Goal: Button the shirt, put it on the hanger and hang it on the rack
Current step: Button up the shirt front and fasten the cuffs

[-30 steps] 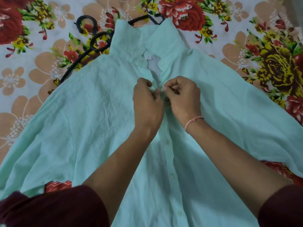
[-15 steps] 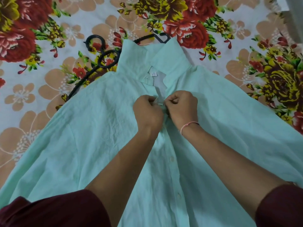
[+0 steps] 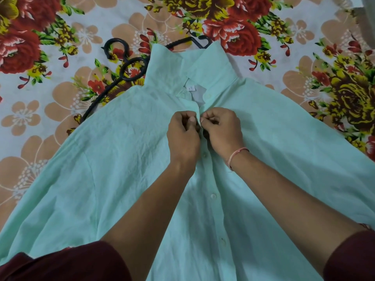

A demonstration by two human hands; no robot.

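Broadly, a floral bedsheet with red, yellow and peach blooms covers the whole surface. On it lies the mint-green shirt, front up and spread wide. It fills the view from the centre down to 6 o'clock, and its sides fan out toward 4 and 8 o'clock. Its collar stands toward 12 o'clock and is open at the throat.

Two dark maroon sleeves enter low, the left sleeve at 7 o'clock and the right sleeve at 5 o'clock. Bare forearms run from them toward the centre.

A black hanger lies on the sheet at 10 o'clock from the collar. Its hooked end is in the open and the rest slips under the shirt's shoulder. Another black piece shows just past the collar at 12 o'clock.

The left hand and right hand meet at the centre, nearly touching. Each has curled fingers pinching an edge of the shirt's front opening just below the collar.

A pink thread bracelet circles the right wrist. Down the placket toward 6 o'clock, a button sits fastened. A small white label shows inside the neck.
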